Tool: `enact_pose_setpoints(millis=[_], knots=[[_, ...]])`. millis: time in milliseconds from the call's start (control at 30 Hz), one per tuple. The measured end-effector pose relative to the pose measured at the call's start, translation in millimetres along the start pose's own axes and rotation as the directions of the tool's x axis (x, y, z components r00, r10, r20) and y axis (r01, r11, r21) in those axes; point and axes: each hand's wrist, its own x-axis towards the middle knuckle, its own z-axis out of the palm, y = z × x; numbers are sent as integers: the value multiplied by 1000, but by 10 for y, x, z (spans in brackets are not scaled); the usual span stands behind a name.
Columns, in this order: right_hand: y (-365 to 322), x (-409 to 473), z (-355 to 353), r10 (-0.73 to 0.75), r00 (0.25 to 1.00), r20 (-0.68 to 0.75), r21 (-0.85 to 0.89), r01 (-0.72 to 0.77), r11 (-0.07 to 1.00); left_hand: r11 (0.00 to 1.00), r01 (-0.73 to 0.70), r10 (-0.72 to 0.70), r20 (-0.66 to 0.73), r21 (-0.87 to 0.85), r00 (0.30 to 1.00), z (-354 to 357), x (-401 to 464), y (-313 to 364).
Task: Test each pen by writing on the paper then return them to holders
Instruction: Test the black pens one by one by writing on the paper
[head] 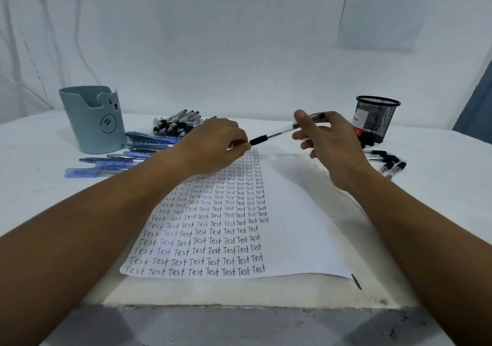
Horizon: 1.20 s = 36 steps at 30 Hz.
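A clear pen with a black grip (279, 132) hangs in the air above the top of the paper (287, 228). My right hand (330, 143) holds its rear part between thumb and fingers. My left hand (213, 146) pinches its front end, where a cap or tip is hidden by my fingers. The left half of the paper is filled with rows of the word "Test". A blue-grey bear holder (93, 122) stands at the back left. A black mesh holder (376, 119) stands at the back right.
Several blue pens (119, 156) lie beside the bear holder, and a heap of black pens (177, 124) lies behind my left hand. More black pens (386, 159) lie by the mesh holder. The table's front edge (239, 304) is near me. A white wall rises behind.
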Motion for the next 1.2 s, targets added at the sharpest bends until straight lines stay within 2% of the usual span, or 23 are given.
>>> enact_pose_setpoints(millis=[67,100,167,200,267,300,333,433,533,667,733,833,1067,1200], knots=[[59,62,-48,-67,996,-58,-243,51,969,994,66,-64,-27,91,998,-48,-6,-85],[87,86,-82,-109,992,-56,-405,77,911,985,116,-112,-41,125,993,-85,-17,-140],[146,121,-143,-120,993,16,-709,96,699,954,228,-214,-90,193,973,-161,-44,-249],[166,122,-158,-69,997,44,-817,76,571,931,278,-256,-122,236,959,-199,-63,-299],[168,98,-163,17,999,40,-930,31,365,880,372,-332,-179,296,926,-267,-101,-384],[166,89,-161,37,999,35,-949,22,314,858,412,-367,-194,308,910,-296,-119,-418],[168,87,-162,47,998,37,-952,21,304,839,442,-396,-202,316,896,-318,-135,-451],[210,124,-164,83,994,70,-930,35,365,801,491,-448,-201,344,871,-345,-171,-521],[220,132,-163,52,994,94,-925,68,373,782,498,-459,-195,374,867,-338,-180,-560],[172,73,-192,-57,998,33,-976,45,214,766,483,-452,-179,424,874,-320,-174,-584],[157,55,-208,-32,999,-7,-986,-2,165,748,482,-461,-164,456,872,-318,-172,-587],[197,92,-247,9,1000,2,-982,0,188,727,490,-482,-151,480,863,-315,-175,-594],[286,158,-266,-92,994,64,-973,82,217,718,523,-507,-169,459,845,-293,-178,-640],[286,185,-283,-118,986,119,-950,147,276,714,530,-515,-170,458,840,-274,-171,-652]])
